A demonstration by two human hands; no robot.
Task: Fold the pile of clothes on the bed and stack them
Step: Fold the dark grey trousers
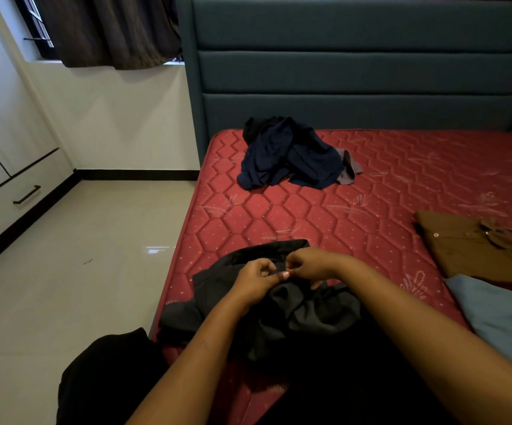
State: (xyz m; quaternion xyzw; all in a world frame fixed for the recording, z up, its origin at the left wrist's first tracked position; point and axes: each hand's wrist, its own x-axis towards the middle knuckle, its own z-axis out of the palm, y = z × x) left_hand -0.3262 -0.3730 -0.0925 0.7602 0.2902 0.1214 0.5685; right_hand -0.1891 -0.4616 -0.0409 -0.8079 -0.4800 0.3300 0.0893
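Black garment (309, 315), bunched on bed (309, 210), directly under my grip: left hand (256, 282) and right hand (309, 266) both pinch its cloth, close together. Pile (285, 154) beyond grip; brown shirt (469, 250) right of it.

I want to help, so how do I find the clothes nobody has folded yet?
Look at the teal headboard, then at the red mattress just below it. Near its left corner sits a crumpled dark navy heap with a bit of grey poking out. It is the only bundle up there; the brown shirt and blue cloth lie flat on the right.
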